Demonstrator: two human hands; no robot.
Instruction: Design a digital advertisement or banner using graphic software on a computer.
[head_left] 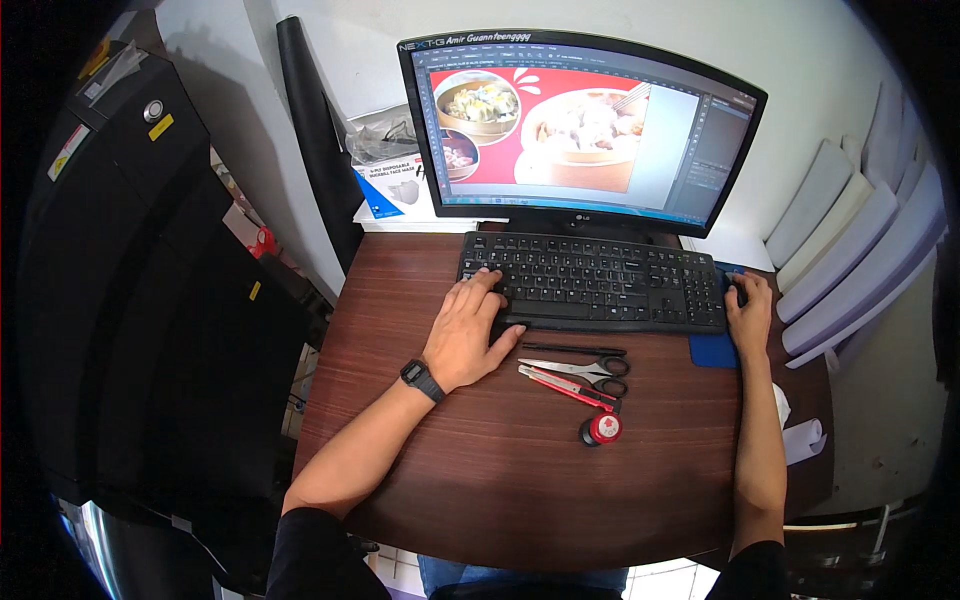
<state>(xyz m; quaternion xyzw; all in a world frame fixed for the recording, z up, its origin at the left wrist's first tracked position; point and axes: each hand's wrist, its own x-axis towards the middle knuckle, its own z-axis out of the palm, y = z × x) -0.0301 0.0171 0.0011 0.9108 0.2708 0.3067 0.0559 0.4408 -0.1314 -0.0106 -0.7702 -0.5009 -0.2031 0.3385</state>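
My left hand (467, 325) rests with fingers spread on the left end of a black keyboard (590, 282), its thumb stretched toward the front edge. A dark watch (422, 380) is on that wrist. At the keyboard's right end my right hand (748, 308) is curled over a dark computer mouse (738, 283), mostly hidden under the fingers, on a blue mouse pad (713, 350). In front of the keyboard lie a black pen (575, 350), scissors (580, 370) with black handles, a red utility knife (568, 387) and a small red-and-black round object (605, 428).
Behind the keyboard stands a monitor (680, 150) showing food pictures on red in an editing window. A face mask box (395, 190) is to its left. Rolled sheets (850, 250) lean at the right, a smaller roll (803, 440) below. A tall black machine (160, 300) stands left of the brown desk (480, 480).
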